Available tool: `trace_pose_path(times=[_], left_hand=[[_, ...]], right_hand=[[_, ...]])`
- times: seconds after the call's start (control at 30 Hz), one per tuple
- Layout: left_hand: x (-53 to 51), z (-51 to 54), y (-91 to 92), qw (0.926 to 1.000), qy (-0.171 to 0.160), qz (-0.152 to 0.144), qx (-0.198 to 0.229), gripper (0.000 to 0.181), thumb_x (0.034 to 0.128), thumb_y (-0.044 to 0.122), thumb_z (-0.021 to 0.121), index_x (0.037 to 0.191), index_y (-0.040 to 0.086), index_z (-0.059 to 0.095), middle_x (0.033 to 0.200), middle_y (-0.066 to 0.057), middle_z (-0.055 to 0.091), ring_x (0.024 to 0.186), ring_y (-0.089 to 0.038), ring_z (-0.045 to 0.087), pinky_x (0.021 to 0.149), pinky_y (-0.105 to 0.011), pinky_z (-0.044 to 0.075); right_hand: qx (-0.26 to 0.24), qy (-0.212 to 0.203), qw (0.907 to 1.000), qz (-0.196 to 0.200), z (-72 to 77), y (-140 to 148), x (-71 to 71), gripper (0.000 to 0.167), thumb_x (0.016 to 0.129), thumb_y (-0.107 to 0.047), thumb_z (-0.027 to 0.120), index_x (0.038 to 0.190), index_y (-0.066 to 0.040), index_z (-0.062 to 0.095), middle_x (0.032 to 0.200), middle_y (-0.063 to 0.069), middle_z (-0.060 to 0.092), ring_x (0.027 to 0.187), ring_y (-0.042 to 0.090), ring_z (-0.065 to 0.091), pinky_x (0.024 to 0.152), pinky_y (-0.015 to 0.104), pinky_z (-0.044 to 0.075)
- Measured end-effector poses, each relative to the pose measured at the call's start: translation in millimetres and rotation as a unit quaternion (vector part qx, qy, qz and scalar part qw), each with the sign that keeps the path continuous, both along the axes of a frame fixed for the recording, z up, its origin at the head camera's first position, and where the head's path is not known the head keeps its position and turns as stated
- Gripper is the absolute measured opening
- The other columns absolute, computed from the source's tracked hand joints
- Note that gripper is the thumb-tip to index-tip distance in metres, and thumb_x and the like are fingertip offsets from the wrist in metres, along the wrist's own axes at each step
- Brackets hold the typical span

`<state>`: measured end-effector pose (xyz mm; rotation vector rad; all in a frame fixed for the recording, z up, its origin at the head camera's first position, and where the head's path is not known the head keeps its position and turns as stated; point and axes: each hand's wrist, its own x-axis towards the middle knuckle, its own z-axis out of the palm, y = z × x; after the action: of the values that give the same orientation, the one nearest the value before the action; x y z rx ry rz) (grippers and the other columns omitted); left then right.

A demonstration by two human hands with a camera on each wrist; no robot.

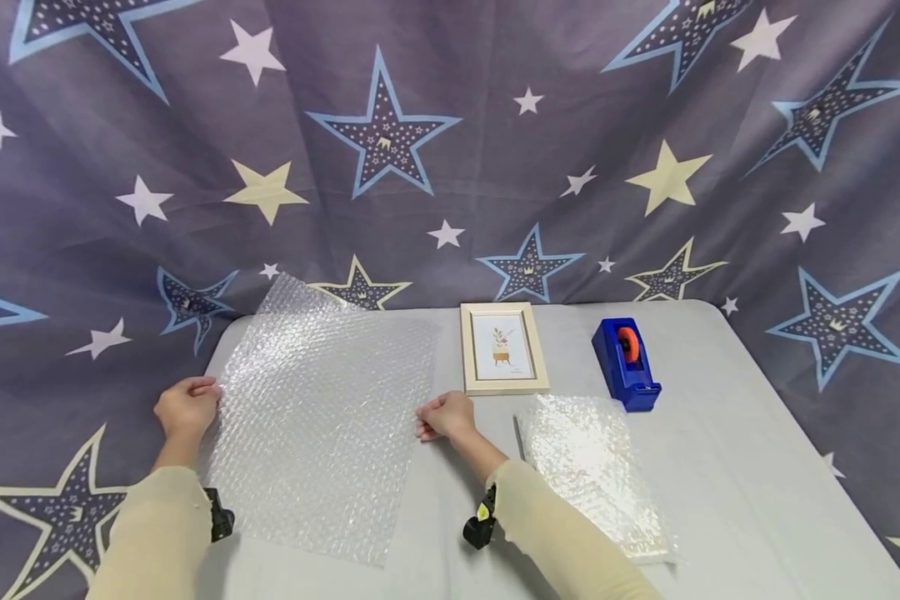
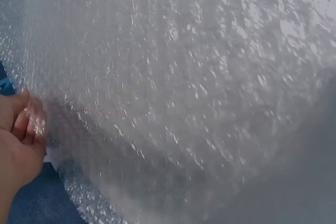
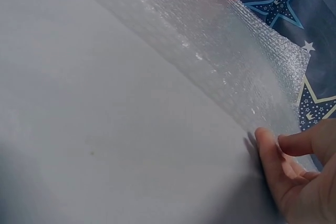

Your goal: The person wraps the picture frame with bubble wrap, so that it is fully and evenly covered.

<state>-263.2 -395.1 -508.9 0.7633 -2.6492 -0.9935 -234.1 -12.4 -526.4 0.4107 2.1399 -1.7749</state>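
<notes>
A large clear sheet of bubble wrap point(image 1: 322, 417) spreads over the left part of the table, its far corner rising against the curtain. At its left edge my left hand point(image 1: 187, 406) pinches the film between thumb and fingers; the left wrist view shows the fingertips point(image 2: 35, 116) partly behind the clear plastic. My right hand point(image 1: 446, 416) pinches the opposite edge, and in the right wrist view its thumb and forefinger meet at the sheet's border. Just beyond the right hand lies a light wooden picture frame point(image 1: 504, 387) with a plant print.
A blue tape dispenser point(image 1: 626, 367) with an orange core stands at the back right. More folded bubble wrap point(image 1: 588, 475) lies right of my right forearm, a thin dark object point(image 1: 519, 437) along its left edge. Behind the grey-white table point(image 1: 750, 500) hangs a star-patterned curtain point(image 1: 480, 167).
</notes>
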Motion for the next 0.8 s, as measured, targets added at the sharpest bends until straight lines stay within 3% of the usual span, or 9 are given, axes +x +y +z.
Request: trace_pose_path(times=[0.1, 0.17, 0.23, 0.47, 0.6, 0.67, 0.8], left_hand=[[5.0, 2.8, 0.0, 0.9991, -0.019, -0.038, 0.004, 0.036, 0.0909, 0.013, 0.06, 0.124, -0.002, 0.061, 0.118, -0.022, 0.067, 0.075, 0.0, 0.066, 0.077, -0.022, 0.052], [7.6, 4.8, 1.5, 0.998, -0.017, -0.061, -0.003, 0.041, 0.0918, 0.014, 0.059, 0.13, -0.002, 0.056, 0.128, -0.026, 0.059, 0.103, -0.022, 0.069, 0.09, -0.032, 0.053], [10.2, 6.6, 3.5, 0.997, -0.016, -0.075, -0.007, 0.045, 0.0925, 0.016, 0.059, 0.133, -0.002, 0.052, 0.133, -0.028, 0.055, 0.124, -0.043, 0.053, 0.104, -0.05, 0.044], [24.4, 10.2, 26.2, 0.9968, 0.027, -0.075, -0.002, 0.04, 0.0899, 0.013, 0.06, 0.126, -0.003, 0.057, 0.129, -0.031, 0.056, 0.122, -0.047, 0.051, 0.112, -0.057, 0.032], [30.5, 7.4, 50.9, 0.9969, 0.036, -0.066, 0.024, 0.037, 0.0912, 0.011, 0.057, 0.125, -0.004, 0.058, 0.127, -0.03, 0.058, 0.12, -0.045, 0.054, 0.109, -0.055, 0.037], [33.0, 5.9, 63.6, 0.9967, 0.04, -0.063, 0.032, 0.036, 0.0919, 0.011, 0.056, 0.124, -0.005, 0.058, 0.124, -0.029, 0.06, 0.116, -0.042, 0.057, 0.098, -0.051, 0.048], [37.1, 3.0, 90.9, 0.9944, 0.054, -0.076, 0.05, 0.028, 0.0923, 0.009, 0.056, 0.116, -0.005, 0.063, 0.114, -0.027, 0.066, 0.105, -0.039, 0.063, 0.089, -0.044, 0.054]], right_hand=[[0.01, 0.003, 0.9999, 0.006, 3.7, 0, 1.0, 0.009, 0.085, -0.001, 0.066, 0.084, 0.007, 0.068, 0.061, 0.011, 0.069, 0.043, 0.007, 0.059, 0.049, 0.024, 0.058], [0.012, 0.003, 0.9999, 0.005, 6.5, 1, 1.3, 0.009, 0.085, -0.002, 0.066, 0.086, 0.007, 0.069, 0.06, 0.009, 0.067, 0.043, 0.007, 0.059, 0.049, 0.023, 0.058], [0.015, 0.004, 0.9999, 0.004, 8.4, 3, 1.2, 0.009, 0.086, -0.002, 0.065, 0.087, 0.006, 0.069, 0.062, 0.01, 0.068, 0.044, 0.007, 0.059, 0.049, 0.023, 0.058], [0.022, 0.016, 0.9996, 0.0, 14.7, 22, 0.8, 0.012, 0.087, -0.005, 0.066, 0.094, 0.005, 0.066, 0.069, 0.006, 0.068, 0.053, 0.008, 0.062, 0.057, 0.024, 0.06], [0.028, 0.021, 0.9994, 0.003, 20.6, 40, 0.0, 0.018, 0.088, -0.008, 0.066, 0.101, 0.004, 0.066, 0.075, 0.007, 0.069, 0.06, 0.009, 0.064, 0.063, 0.025, 0.061], [0.032, 0.023, 0.9992, 0.006, 23.3, 50, -1.0, 0.019, 0.088, -0.01, 0.066, 0.103, 0.003, 0.066, 0.077, 0.007, 0.069, 0.06, 0.009, 0.064, 0.063, 0.025, 0.061], [0.032, 0.034, 0.9989, 0.004, 31.6, 68, -2.6, 0.021, 0.088, -0.01, 0.065, 0.105, 0.003, 0.066, 0.082, 0.016, 0.072, 0.059, 0.01, 0.065, 0.064, 0.028, 0.061]])
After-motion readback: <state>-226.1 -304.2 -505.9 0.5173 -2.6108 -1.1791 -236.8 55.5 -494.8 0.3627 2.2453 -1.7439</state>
